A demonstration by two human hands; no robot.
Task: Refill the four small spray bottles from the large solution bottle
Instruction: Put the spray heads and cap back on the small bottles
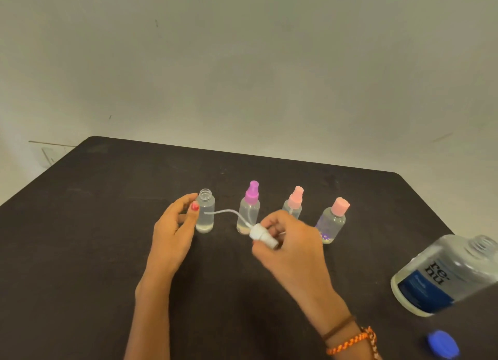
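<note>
Four small clear bottles stand in a row on the black table (107, 225). The leftmost bottle (206, 211) has no top and its threaded neck is bare; my left hand (175, 225) holds its side with thumb and fingers. My right hand (285, 238) pinches the white spray head (262, 235), lying sideways, its thin tube (226, 213) curving left toward the uncapped bottle. To the right stand a purple-topped bottle (249, 206), a pink-topped spray bottle (293, 202) and a pink flip-cap bottle (332, 219). The large solution bottle (442, 273) stands uncapped at the right edge.
A blue cap (442, 343) lies on the table near the bottom right corner, in front of the large bottle. A plain wall rises behind the table's far edge. Braided bands circle my right wrist.
</note>
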